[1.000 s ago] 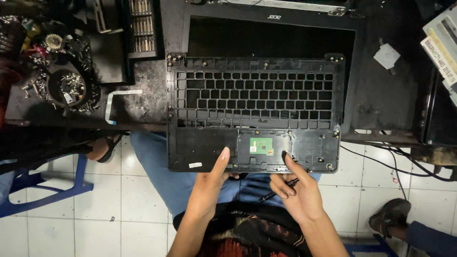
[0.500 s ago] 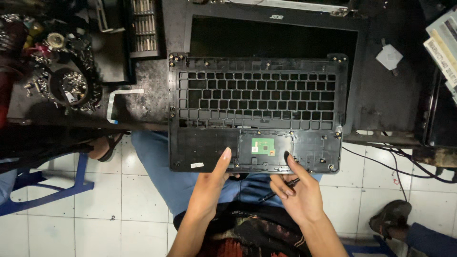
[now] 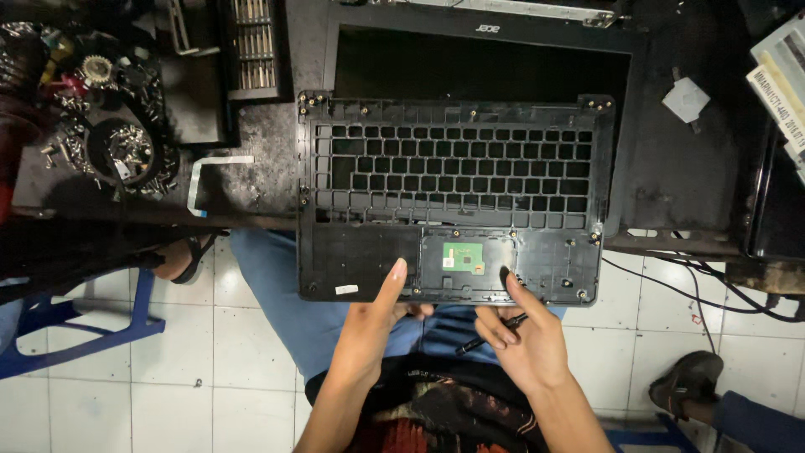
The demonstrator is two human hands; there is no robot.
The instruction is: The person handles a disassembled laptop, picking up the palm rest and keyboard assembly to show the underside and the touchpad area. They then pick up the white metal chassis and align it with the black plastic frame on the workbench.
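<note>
Gritty workbench [image 3: 251, 159], ribbed plastic palmrest [image 3: 453, 176]

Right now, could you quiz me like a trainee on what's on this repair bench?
1. True or false: the keyboard frame has all its keys fitted.
2. Which hand holds the thin black tool: the left hand or the right hand?
3. What colour is the small board in the touchpad recess?

Key: 1. False, the key holes are bare. 2. The right hand. 3. Green.
</note>
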